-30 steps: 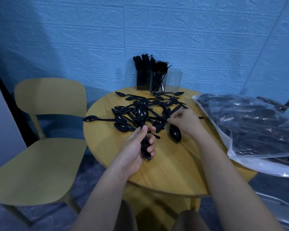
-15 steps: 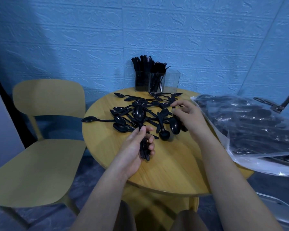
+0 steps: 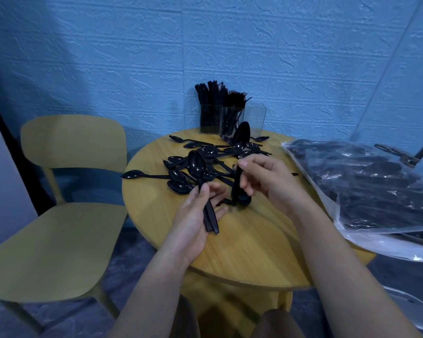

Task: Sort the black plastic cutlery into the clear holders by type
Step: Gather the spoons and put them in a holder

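The round wooden counter (image 3: 242, 245) is carrying everything, and the landmark here is the row of clear holders (image 3: 226, 118) standing at its far edge against the blue wall. A big clear bag (image 3: 366, 191) of more black cutlery is lying on the counter's right side, in front and to the right of the holders; it is overhanging the edge, so a bump from the right forearm could likely drag it off. A loose pile of black spoons (image 3: 205, 162) is lying just in front of the holders, tangled handle over bowl.

The left hand (image 3: 193, 223), well in front of the holders, is holding a small bundle of spoons (image 3: 200, 181), thumb pressing the handles against loosely opened fingers. That light hold looks risky: adding another spoon could let the handles slide out and scatter.

The right hand (image 3: 266, 181), in front of the holders, is pinching a single spoon (image 3: 239, 154) upright by its handle, fingers curled narrow around it. Another spoon seems to be dangling below it; I cannot tell whether it is caught or held. It could drop back into the pile.

The left holder and the middle one, with forks, are already packed; the rightmost one looks empty, so spoons probably belong there, and its light wall could tip.
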### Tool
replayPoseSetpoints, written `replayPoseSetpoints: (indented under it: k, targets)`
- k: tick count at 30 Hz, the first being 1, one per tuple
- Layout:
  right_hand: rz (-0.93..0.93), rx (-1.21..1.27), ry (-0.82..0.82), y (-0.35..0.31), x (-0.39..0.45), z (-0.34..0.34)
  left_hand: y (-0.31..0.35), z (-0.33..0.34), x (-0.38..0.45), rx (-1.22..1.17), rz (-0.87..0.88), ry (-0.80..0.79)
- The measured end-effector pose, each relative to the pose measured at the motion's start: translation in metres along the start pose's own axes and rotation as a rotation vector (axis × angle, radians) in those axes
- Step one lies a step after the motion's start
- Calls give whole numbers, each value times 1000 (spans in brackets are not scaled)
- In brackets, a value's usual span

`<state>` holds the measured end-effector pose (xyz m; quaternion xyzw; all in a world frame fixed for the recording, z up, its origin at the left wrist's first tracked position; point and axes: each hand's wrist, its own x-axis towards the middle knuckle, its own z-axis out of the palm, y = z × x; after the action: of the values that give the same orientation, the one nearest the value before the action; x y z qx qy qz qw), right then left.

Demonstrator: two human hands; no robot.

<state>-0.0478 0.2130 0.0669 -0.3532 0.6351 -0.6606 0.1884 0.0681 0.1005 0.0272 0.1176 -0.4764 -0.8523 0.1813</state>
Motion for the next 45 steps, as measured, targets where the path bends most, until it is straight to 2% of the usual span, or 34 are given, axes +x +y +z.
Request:
replayPoseSetpoints:
  k: [3, 8, 12, 17, 24, 28, 32, 34, 36, 37, 38, 41, 43, 45]
  targets:
    - [33, 6, -151, 5, 0, 10, 0, 2, -1, 59, 12, -53]
    - [13, -135, -174, 10, -1, 19, 2, 4, -3, 52, -37, -59]
    - [-33, -252, -87, 15, 3, 21, 2, 2, -1, 16, -72, -90]
    - [-86, -165, 153, 14, 10, 22, 3, 3, -2, 72, -106, -168]
    - [-153, -182, 123, 13, 14, 23, 5, -1, -1, 70, -151, -281]
    - [-212, -169, 141, 13, 17, 21, 4, -1, -4, 139, -115, -304]
    - [-197, -311, 148, 15, 20, 16, 2, 0, -3, 139, -102, -245]
    - [-149, -420, 254, 15, 22, 8, 2, -1, -2, 81, -102, -205]
    - [-97, -641, 409, 16, 24, -3, 2, -3, -1, 7, -107, -166]
    - [-52, -763, 430, 16, 22, -8, 2, -4, 0, -19, -108, -151]
    - [13, -866, 393, 18, 20, -10, 2, -5, 0, -33, -106, -139]
    - [213, -1064, 126, 26, 10, -11, 3, -5, 0, -47, -105, -114]
    - [249, -1121, 26, 27, 5, -9, 3, -4, -1, -52, -103, -110]
    - [225, -1133, 15, 27, 4, -9, 3, -4, -1, -55, -103, -105]
